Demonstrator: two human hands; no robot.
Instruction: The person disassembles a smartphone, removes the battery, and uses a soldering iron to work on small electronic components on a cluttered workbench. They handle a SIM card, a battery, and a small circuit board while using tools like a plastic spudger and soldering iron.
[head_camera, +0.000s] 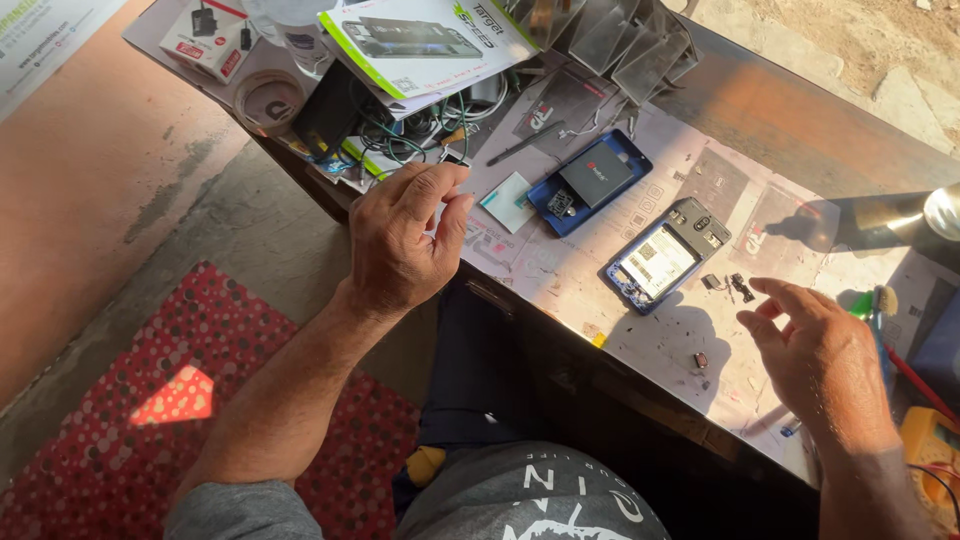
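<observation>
Right hand (820, 350), lower right, fingers spread, empty; opened phone (665, 258) lies just upper left of it, small parts (728, 285) between. Left hand (400, 240), centre-left, fingertips pinched; contents indiscernible.

Hard sunlight across a cluttered worktop (640, 330) with dark front edge, bare grey concrete floor (230, 230) below, red dotted mat (130, 440) lower left, orange-painted wall (80, 160) far left.

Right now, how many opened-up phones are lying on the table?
2. A blue phone lies mid-table near the left hand; a second phone lies beside it, nearer the right hand. More may hide under the clutter.
</observation>
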